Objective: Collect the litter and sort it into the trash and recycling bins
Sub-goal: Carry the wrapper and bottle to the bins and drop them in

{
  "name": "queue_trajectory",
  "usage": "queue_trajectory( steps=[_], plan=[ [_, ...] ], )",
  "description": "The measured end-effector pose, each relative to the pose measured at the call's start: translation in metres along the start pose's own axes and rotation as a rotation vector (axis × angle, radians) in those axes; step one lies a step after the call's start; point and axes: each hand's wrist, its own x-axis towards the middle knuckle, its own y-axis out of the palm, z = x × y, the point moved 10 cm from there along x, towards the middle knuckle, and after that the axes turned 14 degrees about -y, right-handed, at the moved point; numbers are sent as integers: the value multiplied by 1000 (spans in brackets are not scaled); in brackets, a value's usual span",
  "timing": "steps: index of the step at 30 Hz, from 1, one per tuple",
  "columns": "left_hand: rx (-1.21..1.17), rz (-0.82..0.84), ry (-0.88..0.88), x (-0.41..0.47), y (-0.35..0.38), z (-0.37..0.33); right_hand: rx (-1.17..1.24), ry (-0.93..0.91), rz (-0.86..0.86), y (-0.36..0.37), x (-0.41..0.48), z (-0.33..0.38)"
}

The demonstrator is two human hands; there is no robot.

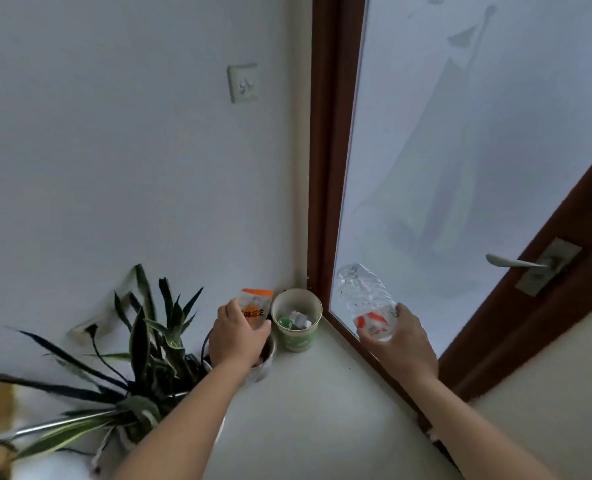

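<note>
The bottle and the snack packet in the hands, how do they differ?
The bottle is clear, ribbed plastic with a red-and-white label; the packet is flat with an orange top and printed characters. The right hand holds the bottle, the left hand the packet. Both are held above the floor near the green bin.

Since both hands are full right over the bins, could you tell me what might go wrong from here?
1. The left hand holds the snack packet between the green bin and the second bin under the wrist; it could drop into the wrong one.
2. The right hand grips only the low end of the clear bottle, which could tip out.
3. The left forearm passes close to the plant and might brush its leaves.
</note>
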Motion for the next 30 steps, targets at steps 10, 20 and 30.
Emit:
queue_trajectory(
  steps=[10,20,30],
  plan=[
    [-2,-16,-175,71,51,6,11,-14,172,70,104,-9],
    [-4,12,-264,216,91,16,-66,-25,310,169,222,9],
    [104,137,-370,329,158,44,-143,50,489,288,303,-22]
  ],
)
